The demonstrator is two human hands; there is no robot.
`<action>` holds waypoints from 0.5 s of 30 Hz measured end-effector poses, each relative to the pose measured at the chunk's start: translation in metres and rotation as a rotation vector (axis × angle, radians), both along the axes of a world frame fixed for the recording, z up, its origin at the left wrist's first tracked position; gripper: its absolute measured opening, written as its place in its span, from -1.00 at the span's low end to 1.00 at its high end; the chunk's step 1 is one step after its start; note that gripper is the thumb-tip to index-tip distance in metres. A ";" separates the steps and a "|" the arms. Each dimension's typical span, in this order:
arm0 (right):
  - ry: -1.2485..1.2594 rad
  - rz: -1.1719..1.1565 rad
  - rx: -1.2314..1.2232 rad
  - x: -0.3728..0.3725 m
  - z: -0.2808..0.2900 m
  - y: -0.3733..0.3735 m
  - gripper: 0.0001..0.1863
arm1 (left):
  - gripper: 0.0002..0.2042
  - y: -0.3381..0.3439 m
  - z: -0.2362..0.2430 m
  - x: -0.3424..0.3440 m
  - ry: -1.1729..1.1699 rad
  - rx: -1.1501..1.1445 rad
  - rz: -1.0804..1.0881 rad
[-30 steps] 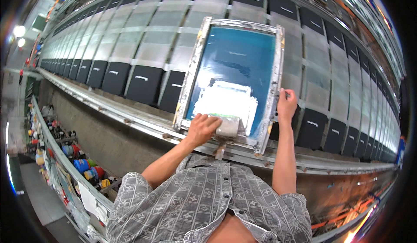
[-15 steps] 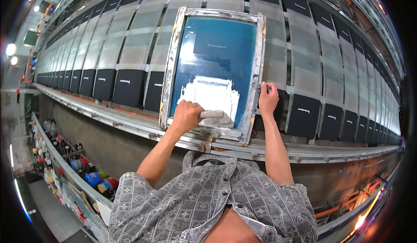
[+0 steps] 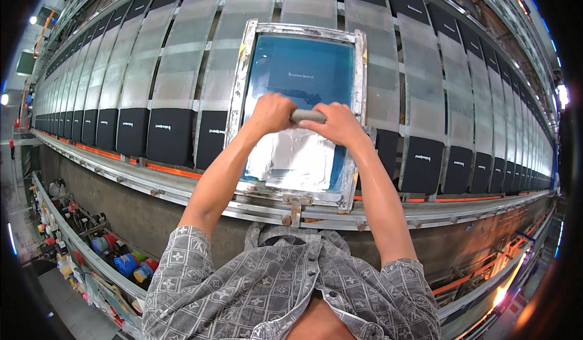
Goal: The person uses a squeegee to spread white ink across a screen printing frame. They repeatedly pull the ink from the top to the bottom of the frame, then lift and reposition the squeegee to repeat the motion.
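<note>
My left hand (image 3: 274,112) and my right hand (image 3: 333,121) are both closed on the grey handle of a squeegee (image 3: 306,116), which crosses the middle of a screen-printing frame (image 3: 359,66). The frame's aluminium border surrounds a blue mesh (image 3: 300,60) with small pale lettering. Thick white ink (image 3: 288,161) covers much of the mesh's lower half below my hands. The squeegee's blade is mostly hidden by my hands. The frame lies over the row of boards, at the front rail.
A long row of boards (image 3: 225,60) with black fabric pieces (image 3: 167,133) runs to both sides, along metal rails (image 3: 419,218). A rack of coloured containers (image 3: 126,262) stands at the lower left, and orange pipes or cables (image 3: 455,285) show at the lower right.
My right hand has left the frame's right edge and now grips the squeegee handle. My left hand has moved up the mesh with the squeegee from the frame's bottom end.
</note>
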State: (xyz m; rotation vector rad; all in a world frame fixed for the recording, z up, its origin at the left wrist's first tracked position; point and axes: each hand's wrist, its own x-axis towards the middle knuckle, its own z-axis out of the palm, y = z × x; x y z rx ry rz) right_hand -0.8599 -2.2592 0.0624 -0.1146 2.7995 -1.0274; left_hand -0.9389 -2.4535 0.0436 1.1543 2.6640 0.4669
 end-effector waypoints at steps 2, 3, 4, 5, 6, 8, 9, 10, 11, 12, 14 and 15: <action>0.057 0.085 0.192 0.001 -0.009 -0.013 -0.69 | -0.78 0.000 -0.001 0.006 0.013 -0.010 0.003; 0.112 0.081 0.242 0.009 -0.022 -0.017 -0.67 | -0.77 0.001 -0.004 0.009 0.011 -0.011 0.000; 0.168 0.077 0.293 0.019 -0.033 -0.022 -0.66 | -0.79 -0.008 -0.010 0.027 0.009 -0.016 0.013; 0.169 0.104 0.238 0.041 -0.035 -0.031 -0.69 | -0.80 -0.020 -0.016 0.049 0.066 -0.002 -0.028; 0.180 0.117 0.214 0.066 -0.041 -0.039 -0.72 | -0.80 -0.032 -0.023 0.074 0.020 0.019 -0.028; 0.226 0.142 0.125 0.099 -0.040 -0.045 -0.72 | -0.80 -0.042 -0.014 0.106 -0.031 0.033 -0.039; 0.211 0.162 0.084 0.103 -0.036 -0.045 -0.72 | -0.80 -0.043 -0.007 0.108 -0.059 0.045 -0.080; 0.162 0.168 0.103 0.097 -0.035 -0.040 -0.72 | -0.80 -0.039 -0.003 0.100 -0.071 0.000 -0.088; 0.123 0.178 0.123 0.080 -0.029 -0.034 -0.72 | -0.80 -0.033 0.001 0.085 -0.074 -0.046 -0.089; 0.087 0.188 0.146 0.059 -0.022 -0.027 -0.72 | -0.82 -0.028 -0.002 0.067 -0.029 -0.032 -0.082; 0.141 0.148 0.208 0.020 -0.015 -0.015 -0.72 | -0.83 -0.010 0.003 0.029 0.036 -0.030 -0.035; 0.151 0.116 0.192 0.006 -0.015 -0.011 -0.72 | -0.83 -0.005 -0.004 0.014 0.086 -0.010 -0.029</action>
